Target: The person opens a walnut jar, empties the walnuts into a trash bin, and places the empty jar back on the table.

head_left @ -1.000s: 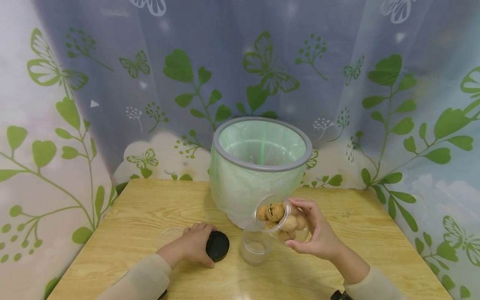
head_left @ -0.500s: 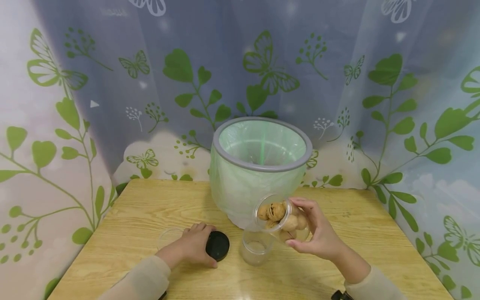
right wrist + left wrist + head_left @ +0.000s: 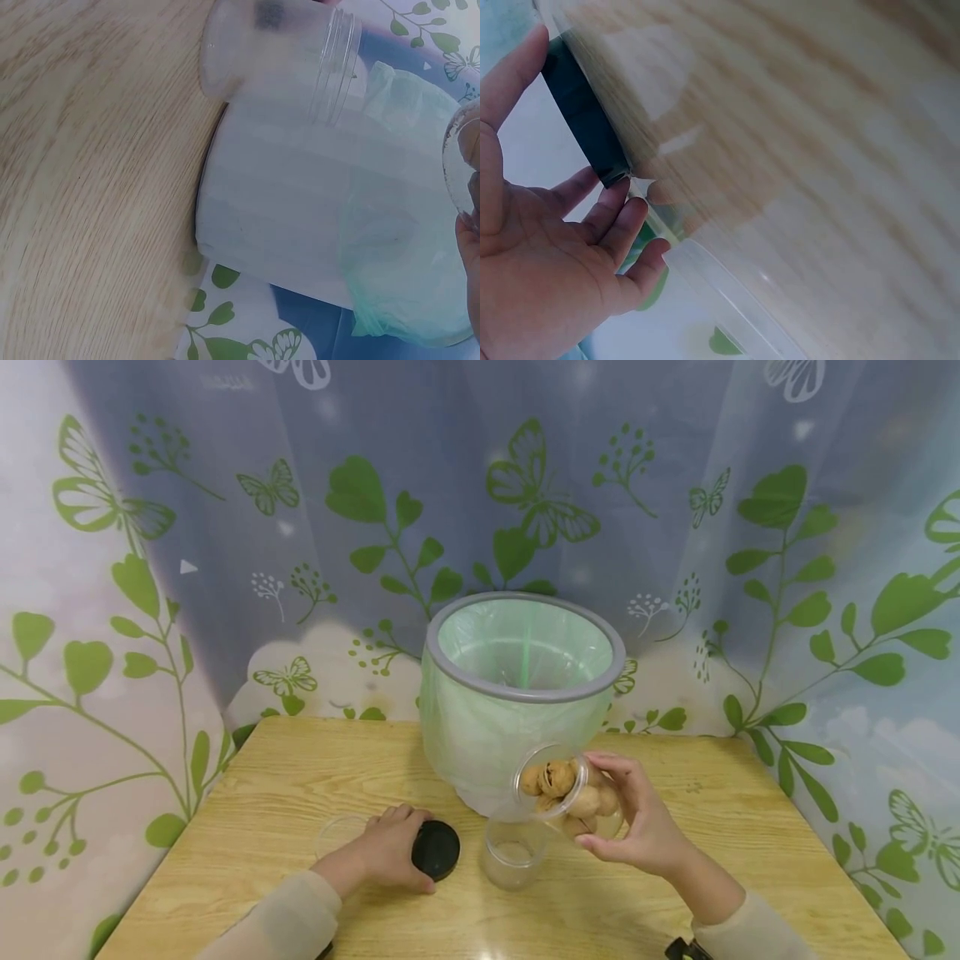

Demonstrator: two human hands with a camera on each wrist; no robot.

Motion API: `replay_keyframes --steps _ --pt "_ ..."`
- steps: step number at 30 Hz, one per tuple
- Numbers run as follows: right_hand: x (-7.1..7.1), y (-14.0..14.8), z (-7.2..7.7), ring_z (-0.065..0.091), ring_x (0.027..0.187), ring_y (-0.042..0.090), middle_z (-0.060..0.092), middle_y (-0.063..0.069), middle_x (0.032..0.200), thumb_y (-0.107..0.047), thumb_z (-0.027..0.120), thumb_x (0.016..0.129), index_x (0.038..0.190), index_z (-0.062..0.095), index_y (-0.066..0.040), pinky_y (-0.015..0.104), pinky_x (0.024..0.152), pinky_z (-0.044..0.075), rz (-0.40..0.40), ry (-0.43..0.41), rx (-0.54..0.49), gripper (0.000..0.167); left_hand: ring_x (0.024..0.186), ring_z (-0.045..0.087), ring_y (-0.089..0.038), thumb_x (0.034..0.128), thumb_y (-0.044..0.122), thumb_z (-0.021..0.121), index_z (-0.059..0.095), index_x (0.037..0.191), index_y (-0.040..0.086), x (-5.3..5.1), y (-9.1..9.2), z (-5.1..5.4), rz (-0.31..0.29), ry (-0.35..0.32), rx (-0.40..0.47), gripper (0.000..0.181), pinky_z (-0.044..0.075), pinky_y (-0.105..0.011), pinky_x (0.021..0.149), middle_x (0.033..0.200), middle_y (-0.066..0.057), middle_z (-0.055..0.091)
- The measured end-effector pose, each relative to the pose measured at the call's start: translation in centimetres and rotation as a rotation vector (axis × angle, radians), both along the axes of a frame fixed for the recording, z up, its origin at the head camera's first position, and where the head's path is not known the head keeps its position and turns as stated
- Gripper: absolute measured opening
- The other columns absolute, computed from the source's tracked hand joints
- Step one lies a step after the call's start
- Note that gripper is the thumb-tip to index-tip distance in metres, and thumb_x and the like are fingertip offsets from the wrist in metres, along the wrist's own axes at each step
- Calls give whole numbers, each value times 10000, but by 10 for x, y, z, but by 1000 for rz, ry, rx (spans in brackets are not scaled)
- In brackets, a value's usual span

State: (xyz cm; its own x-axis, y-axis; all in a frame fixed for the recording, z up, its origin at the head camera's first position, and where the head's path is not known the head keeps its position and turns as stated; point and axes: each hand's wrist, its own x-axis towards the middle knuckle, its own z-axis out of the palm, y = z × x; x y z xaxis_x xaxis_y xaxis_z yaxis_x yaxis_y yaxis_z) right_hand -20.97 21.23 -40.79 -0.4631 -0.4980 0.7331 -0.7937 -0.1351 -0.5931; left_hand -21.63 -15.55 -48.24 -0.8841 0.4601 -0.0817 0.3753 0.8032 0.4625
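Observation:
My left hand (image 3: 392, 852) grips a round black lid (image 3: 438, 850) by its edge on the table. In the left wrist view the thumb presses one side of the lid and fingertips touch the other. My right hand (image 3: 637, 827) holds a clear plastic jar (image 3: 613, 828) with several walnuts (image 3: 557, 778) inside. That jar is tilted, its uncovered mouth facing left. Below and left of it, a second clear jar (image 3: 513, 870) stands upright on the table, with no walnuts visible in it. The right wrist view shows only a sliver of the held jar and hand.
Behind the jars stands a bin (image 3: 498, 747) with a grey rim and a pale green liner. A clear round piece (image 3: 327, 833) lies partly hidden beyond my left hand. The wooden table (image 3: 315, 760) meets a leaf-patterned curtain (image 3: 465, 468) at the back.
The walnut jar and my right hand have shifted very slightly to the right, and the walnuts have moved a little with them. My left hand stays on the black lid.

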Motion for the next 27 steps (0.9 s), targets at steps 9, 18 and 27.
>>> replay_keyframes --steps 9,18,27 --pt "-2 1 -1 421 1367 216 395 150 1482 -22 846 788 1356 277 216 258 1093 376 -10 11 -1 839 1228 466 -353 649 497 919 488 1429 48 -1 0 0 -1 2 6 998 352 -622 981 1291 -132 527" --pt "-1 3 1 425 1362 206 389 139 1485 57 845 747 1355 267 220 257 1092 377 -18 6 10 855 1238 464 -363 661 503 911 511 1418 59 -4 -1 -1 -9 20 0 965 367 -619 969 1314 -143 523" --pt "-2 5 -1 426 1363 222 396 158 1482 22 852 758 1360 274 211 263 1092 380 -25 5 -3 856 1246 454 -356 668 476 919 511 1430 60 -3 -4 4 0 5 33 959 342 -606 989 1309 -129 516"
